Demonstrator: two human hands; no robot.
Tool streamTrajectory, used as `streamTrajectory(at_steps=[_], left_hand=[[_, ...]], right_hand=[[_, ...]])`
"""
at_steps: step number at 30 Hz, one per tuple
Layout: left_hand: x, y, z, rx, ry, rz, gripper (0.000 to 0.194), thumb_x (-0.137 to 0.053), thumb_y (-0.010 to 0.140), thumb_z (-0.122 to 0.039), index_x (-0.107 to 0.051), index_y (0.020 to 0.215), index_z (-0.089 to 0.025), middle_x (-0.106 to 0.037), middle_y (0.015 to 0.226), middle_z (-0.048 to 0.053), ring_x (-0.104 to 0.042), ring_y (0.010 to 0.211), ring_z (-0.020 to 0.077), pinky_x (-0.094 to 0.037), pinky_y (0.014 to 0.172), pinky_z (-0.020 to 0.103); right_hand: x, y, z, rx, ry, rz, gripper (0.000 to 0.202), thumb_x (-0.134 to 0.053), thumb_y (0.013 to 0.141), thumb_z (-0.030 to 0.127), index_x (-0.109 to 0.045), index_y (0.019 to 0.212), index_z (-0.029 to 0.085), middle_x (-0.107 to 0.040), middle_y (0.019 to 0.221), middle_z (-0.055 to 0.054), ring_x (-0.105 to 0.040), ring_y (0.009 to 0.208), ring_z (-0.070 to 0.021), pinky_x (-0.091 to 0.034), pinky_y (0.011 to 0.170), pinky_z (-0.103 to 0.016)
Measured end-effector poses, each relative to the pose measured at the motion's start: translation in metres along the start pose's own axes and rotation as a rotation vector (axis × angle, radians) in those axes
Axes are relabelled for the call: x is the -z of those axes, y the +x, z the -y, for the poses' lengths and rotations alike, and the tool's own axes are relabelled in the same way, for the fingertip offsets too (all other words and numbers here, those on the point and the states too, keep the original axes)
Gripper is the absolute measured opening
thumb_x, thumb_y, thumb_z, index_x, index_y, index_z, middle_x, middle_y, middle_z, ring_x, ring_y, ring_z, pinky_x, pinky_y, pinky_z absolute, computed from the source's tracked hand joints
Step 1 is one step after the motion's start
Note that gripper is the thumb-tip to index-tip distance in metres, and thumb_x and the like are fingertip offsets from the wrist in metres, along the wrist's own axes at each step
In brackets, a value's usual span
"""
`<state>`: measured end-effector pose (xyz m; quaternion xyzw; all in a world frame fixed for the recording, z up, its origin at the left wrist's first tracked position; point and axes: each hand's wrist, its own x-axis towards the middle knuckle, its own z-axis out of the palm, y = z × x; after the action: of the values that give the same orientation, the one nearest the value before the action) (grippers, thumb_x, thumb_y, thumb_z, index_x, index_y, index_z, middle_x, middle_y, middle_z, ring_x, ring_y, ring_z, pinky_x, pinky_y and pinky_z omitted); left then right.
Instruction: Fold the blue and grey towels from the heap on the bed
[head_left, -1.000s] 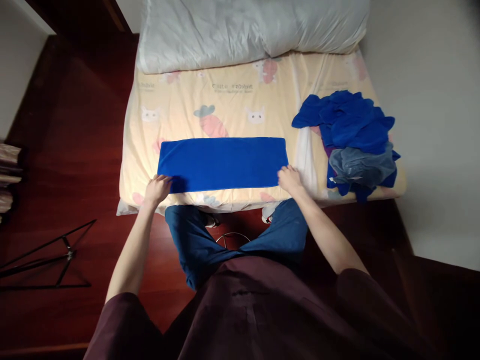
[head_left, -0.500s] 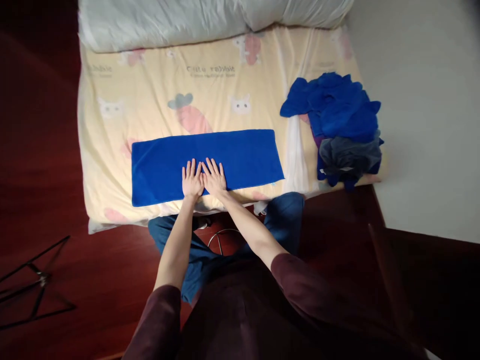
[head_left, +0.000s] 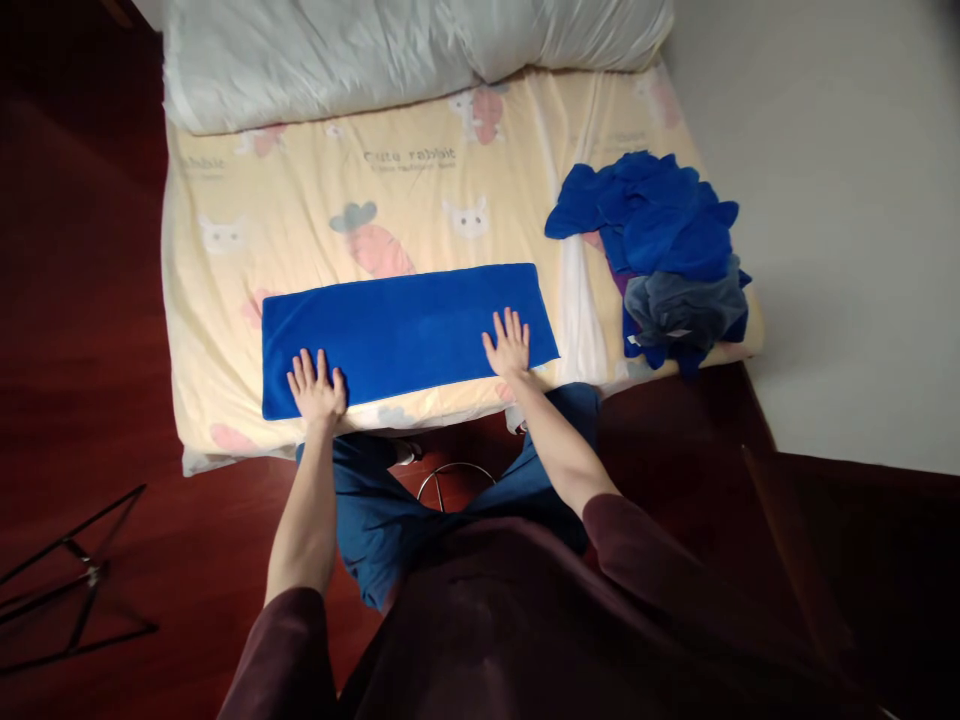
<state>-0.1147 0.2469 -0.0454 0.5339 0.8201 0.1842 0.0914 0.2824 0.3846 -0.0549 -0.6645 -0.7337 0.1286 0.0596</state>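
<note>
Towel [head_left: 405,320], blue, folded into a long strip, lies flat on bed [head_left: 225,200] under both palms. Left hand [head_left: 316,385] and right hand [head_left: 510,345] spread flat, gripping nothing. Judged soft, light, limp; pinch corners beside fingertips.

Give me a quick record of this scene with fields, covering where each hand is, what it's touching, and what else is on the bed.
left hand: flat, fingers spread, pressing the near left end of the blue towel
right hand: flat, fingers spread, on the towel's near right end
towel: folded into a long strip, lying flat across the bed sheet
sheet: pale yellow, printed with rabbits and carrots
pile of cloths: crumpled blue and grey, at the bed's right edge, apart from the towel
pillow: white, along the far end
</note>
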Motion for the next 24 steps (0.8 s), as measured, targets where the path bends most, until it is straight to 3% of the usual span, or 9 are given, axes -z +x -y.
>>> streamTrajectory(at_steps=[4,8,13,24], left_hand=[[0.019,-0.009,0.033,0.054,0.048,-0.051,0.069,-0.034,0.104,-0.045,-0.036,0.164,-0.013,-0.021,0.174,0.016,-0.016,0.163,0.033,-0.012,0.131,0.061],[0.024,-0.013,0.04,0.081,0.069,-0.038,0.068,-0.037,0.102,-0.043,-0.035,0.165,-0.015,-0.026,0.174,0.015,-0.018,0.163,0.0311,-0.013,0.132,0.059],[0.018,-0.01,0.041,0.095,0.089,-0.023,0.067,-0.034,0.104,-0.043,-0.034,0.165,-0.016,-0.023,0.175,0.011,-0.015,0.164,0.0273,-0.01,0.134,0.052],[0.021,-0.011,0.039,0.099,0.093,-0.01,0.067,-0.031,0.105,-0.043,-0.033,0.165,-0.014,-0.021,0.175,0.013,-0.014,0.164,0.0277,-0.008,0.134,0.053]], right_hand=[[0.015,-0.002,-0.057,-0.072,-0.033,-0.042,0.069,-0.023,0.109,0.047,-0.026,0.167,0.01,-0.018,0.176,-0.017,-0.015,0.163,-0.0282,-0.013,0.131,-0.058],[0.014,-0.006,-0.083,-0.114,-0.088,-0.087,0.066,-0.021,0.109,0.041,-0.028,0.167,0.011,-0.024,0.174,-0.019,-0.019,0.162,-0.0271,-0.019,0.13,-0.059],[0.002,-0.005,-0.087,-0.103,-0.14,-0.139,0.064,-0.022,0.108,0.039,-0.028,0.167,0.013,-0.027,0.172,-0.02,-0.022,0.162,-0.0299,-0.021,0.128,-0.063],[0.0,-0.005,-0.088,-0.099,-0.137,-0.17,0.064,-0.023,0.108,0.039,-0.032,0.165,0.012,-0.03,0.172,-0.019,-0.024,0.161,-0.0292,-0.022,0.128,-0.061]])
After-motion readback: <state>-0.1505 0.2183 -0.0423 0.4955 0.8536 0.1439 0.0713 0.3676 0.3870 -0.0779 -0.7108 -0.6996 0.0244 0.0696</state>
